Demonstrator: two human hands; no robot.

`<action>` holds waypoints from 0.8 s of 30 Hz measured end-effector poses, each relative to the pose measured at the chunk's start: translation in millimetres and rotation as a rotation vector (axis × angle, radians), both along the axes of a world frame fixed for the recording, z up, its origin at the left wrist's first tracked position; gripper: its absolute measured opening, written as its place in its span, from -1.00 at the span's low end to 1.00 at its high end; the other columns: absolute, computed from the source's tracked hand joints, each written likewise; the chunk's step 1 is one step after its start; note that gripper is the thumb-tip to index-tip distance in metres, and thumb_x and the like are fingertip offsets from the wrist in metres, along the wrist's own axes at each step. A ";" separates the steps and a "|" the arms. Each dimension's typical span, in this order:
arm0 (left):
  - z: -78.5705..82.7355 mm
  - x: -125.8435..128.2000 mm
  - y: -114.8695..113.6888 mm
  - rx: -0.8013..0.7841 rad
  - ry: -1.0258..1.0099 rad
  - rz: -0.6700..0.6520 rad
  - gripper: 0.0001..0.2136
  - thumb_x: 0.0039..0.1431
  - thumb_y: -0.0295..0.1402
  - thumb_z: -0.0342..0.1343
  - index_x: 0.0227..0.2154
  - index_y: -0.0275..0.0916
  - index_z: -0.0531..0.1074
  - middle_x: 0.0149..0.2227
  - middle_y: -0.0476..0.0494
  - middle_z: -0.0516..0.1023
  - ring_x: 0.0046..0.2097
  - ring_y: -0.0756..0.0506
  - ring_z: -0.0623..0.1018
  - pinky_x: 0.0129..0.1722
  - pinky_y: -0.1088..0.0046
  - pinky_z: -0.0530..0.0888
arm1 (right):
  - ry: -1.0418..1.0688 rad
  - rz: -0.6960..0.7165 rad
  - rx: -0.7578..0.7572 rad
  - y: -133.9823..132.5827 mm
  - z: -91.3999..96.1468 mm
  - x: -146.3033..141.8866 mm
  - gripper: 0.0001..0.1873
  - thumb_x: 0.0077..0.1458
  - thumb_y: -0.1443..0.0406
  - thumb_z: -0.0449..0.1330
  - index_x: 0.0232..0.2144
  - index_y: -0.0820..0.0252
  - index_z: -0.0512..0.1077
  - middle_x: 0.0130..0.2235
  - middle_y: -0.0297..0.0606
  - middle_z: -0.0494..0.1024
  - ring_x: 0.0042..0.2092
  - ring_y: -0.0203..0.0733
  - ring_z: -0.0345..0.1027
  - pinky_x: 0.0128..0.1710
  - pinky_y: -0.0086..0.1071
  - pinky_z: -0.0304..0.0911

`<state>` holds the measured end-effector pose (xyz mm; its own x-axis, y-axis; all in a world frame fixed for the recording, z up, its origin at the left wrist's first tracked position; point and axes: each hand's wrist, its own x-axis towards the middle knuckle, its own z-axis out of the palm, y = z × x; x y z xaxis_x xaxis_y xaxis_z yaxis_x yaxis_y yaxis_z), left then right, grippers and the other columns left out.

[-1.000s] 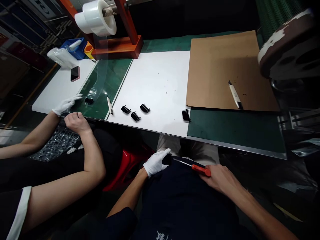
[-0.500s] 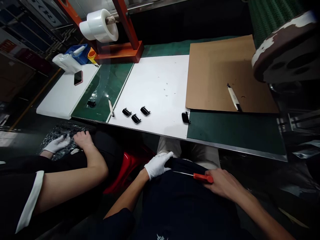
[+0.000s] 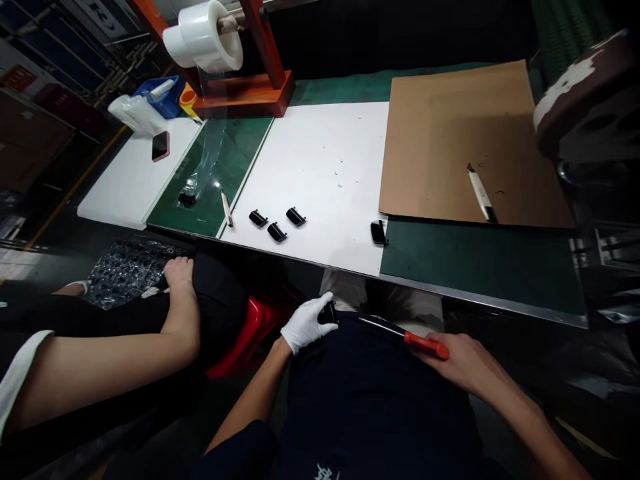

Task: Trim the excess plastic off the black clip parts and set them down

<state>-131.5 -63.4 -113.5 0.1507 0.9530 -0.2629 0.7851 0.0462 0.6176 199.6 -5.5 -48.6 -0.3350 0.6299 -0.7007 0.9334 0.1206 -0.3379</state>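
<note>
Spanning dim workshop, green-matted bench (image 3: 475,260); left grip (image 3: 306,323) clamped on black part (image 3: 327,312), right grip (image 3: 460,363) on red-handled tool (image 3: 425,345).

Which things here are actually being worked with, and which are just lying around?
In use: small black part, held in the gloved left hand; red-handled tool, gripped by the bare right hand, shaft reaching the part.

Lying about: three black parts on the white sheet, a fourth at its edge, pen on the cardboard, phone, film roll.

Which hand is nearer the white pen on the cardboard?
Right. The right hand is almost straight below the pen in the picture; the left hand, gloved, is farther, down to its left.
</note>
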 end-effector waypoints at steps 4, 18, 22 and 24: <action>-4.5 0.2 -1.3 -0.010 -0.023 -0.013 -0.29 0.03 -0.20 0.29 0.20 -0.30 0.16 0.08 -0.36 0.43 0.09 -0.27 0.46 0.08 0.09 0.41 | 0.002 0.010 -0.027 -1.9 2.1 -4.1 -0.67 0.07 -0.03 0.03 -0.46 -0.01 0.44 -0.49 -0.31 0.54 -0.40 -0.05 0.45 -0.46 -0.36 0.10; -18.8 4.4 -1.0 0.066 -0.094 -0.021 -0.44 0.19 -0.10 0.12 0.17 -0.27 0.21 0.10 -0.33 0.39 0.08 -0.25 0.45 0.06 0.03 0.40 | -0.080 0.076 0.001 -4.9 11.5 -28.9 -0.71 0.07 0.05 0.05 -0.48 0.07 0.43 -0.43 -0.21 0.56 -0.38 -0.01 0.45 -0.49 -0.35 0.09; -19.2 5.1 -3.2 0.061 -0.066 -0.028 -0.42 0.17 -0.09 0.13 0.17 -0.26 0.20 0.06 -0.31 0.42 0.03 -0.23 0.48 0.03 0.06 0.42 | -0.102 0.127 0.045 -6.7 9.2 -50.0 -0.71 0.03 0.08 0.08 -0.52 0.14 0.43 -0.43 -0.10 0.55 -0.37 0.07 0.46 -0.52 -0.33 0.06; -20.2 5.6 -4.7 0.053 -0.054 -0.029 -0.42 0.17 -0.09 0.13 0.17 -0.26 0.19 0.04 -0.30 0.44 0.01 -0.22 0.49 0.01 0.06 0.43 | -0.108 0.134 0.059 -4.2 8.0 -56.7 -0.69 0.03 0.08 0.08 -0.51 0.16 0.45 -0.42 -0.08 0.56 -0.38 0.08 0.47 -0.52 -0.32 0.07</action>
<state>-126.0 -68.1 -133.8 0.1908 0.9605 -0.2028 0.7511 -0.0099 0.6601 142.9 -9.6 -40.6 -0.3438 0.6253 -0.7006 0.9380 0.2632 -0.2254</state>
